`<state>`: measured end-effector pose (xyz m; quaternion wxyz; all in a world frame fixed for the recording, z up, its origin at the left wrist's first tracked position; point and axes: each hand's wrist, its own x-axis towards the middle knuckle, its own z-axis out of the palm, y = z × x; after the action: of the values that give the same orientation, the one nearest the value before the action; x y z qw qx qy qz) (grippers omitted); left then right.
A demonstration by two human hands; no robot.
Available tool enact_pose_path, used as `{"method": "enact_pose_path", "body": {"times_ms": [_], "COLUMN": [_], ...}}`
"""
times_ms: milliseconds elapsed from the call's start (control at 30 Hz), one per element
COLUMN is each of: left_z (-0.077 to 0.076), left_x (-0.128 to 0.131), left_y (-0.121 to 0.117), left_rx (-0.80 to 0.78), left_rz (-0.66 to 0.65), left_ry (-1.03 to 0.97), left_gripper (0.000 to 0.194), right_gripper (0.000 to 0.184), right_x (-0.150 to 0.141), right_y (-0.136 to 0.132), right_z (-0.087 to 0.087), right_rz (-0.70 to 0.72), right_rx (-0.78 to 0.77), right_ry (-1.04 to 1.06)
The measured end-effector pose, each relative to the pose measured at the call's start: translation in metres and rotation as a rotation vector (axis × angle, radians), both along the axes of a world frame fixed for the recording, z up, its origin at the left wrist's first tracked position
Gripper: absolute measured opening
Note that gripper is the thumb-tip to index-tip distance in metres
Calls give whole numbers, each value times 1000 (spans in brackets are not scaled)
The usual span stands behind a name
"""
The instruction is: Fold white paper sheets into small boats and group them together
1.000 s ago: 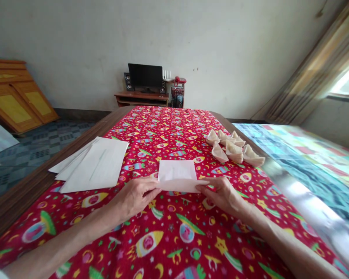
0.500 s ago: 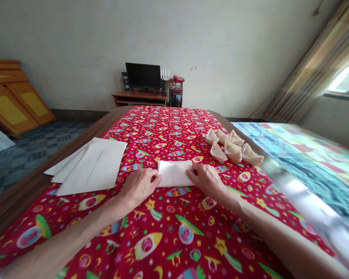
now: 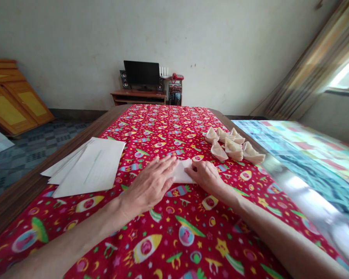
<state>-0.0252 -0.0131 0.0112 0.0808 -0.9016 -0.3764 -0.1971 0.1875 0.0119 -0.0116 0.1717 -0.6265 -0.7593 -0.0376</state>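
Observation:
A small folded sheet of white paper [image 3: 182, 172] lies on the red patterned cloth [image 3: 168, 232] between my hands. My left hand [image 3: 152, 180] is stretched out flat, its fingers over the paper's left part, which they hide. At the right end, my right hand [image 3: 205, 174] grips the paper's edge between thumb and curled fingers. To the left rests a fanned stack of white paper sheets [image 3: 93, 166], the top one with a faint dark line. Several folded, boat-like paper pieces [image 3: 233, 149] stand in stacks to the right, beyond my right hand.
The cloth covers a brown wooden table [image 3: 17, 211]. Behind it stand a monitor [image 3: 142, 73] with speakers, a router and a red telephone [image 3: 174, 77]. A wooden cabinet [image 3: 16, 99] is at the left, and a bed with a patterned cover [image 3: 314, 162] at the right.
My left hand has let go of the paper's left edge, opened flat and moved right over the paper. My right hand keeps its grip at the right end.

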Motion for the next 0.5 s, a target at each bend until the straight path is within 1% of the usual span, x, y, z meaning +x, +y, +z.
{"method": "enact_pose_path", "body": {"times_ms": [67, 167, 233, 367, 500], "left_z": [-8, -22, -26, -26, -24], "left_x": [5, 5, 3, 0, 1], "left_y": [-5, -6, -5, -4, -5], "left_rx": [-40, -87, -104, -125, -131], "left_rz": [-70, -67, -57, -48, -42], "left_ry": [65, 92, 89, 92, 89], "left_gripper": [44, 45, 46, 46, 46], "right_gripper": [27, 26, 26, 27, 28], "right_x": [1, 0, -1, -3, -4], "right_y": [1, 1, 2, 3, 3], "right_z": [-1, 0, 2, 7, 11], "right_rz": [6, 4, -14, -46, -50], "right_rx": [4, -1, -14, -73, -78], "right_ry": [-6, -10, -4, 13, 5]}}
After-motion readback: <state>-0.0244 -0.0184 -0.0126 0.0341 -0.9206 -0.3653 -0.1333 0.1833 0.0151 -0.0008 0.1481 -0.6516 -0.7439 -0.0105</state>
